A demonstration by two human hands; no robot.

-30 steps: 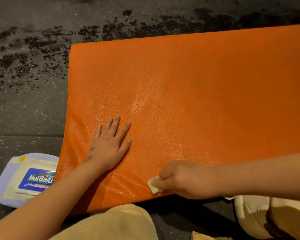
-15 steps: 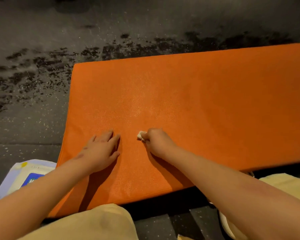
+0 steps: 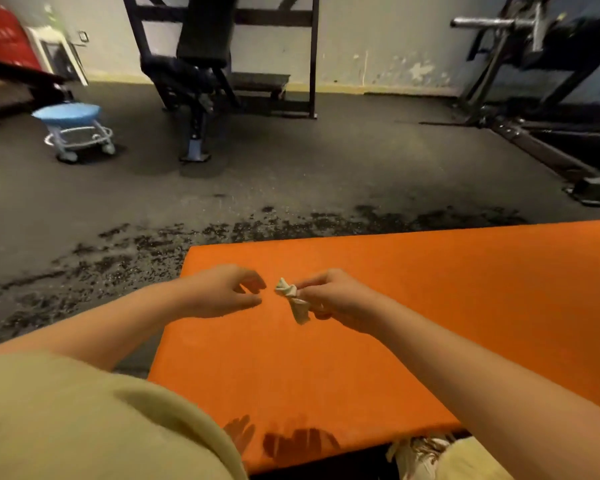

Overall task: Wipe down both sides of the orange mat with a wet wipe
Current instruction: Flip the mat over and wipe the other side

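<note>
Pinches crumpled wet wipe (image 3: 293, 299) in right hand (image 3: 329, 299) grip over orange mat (image 3: 430, 306); reaches in with left hand (image 3: 222, 292), grip slack, empty, probably to refold it.

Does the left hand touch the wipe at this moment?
Apart. The head view shows a narrow strip of orange mat between the left hand and the wipe, which the right hand pinches.

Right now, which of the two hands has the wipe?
The right hand: it pinches the crumpled wet wipe over the orange mat. The left hand beside it holds nothing, its fingers loosely curled.
</note>
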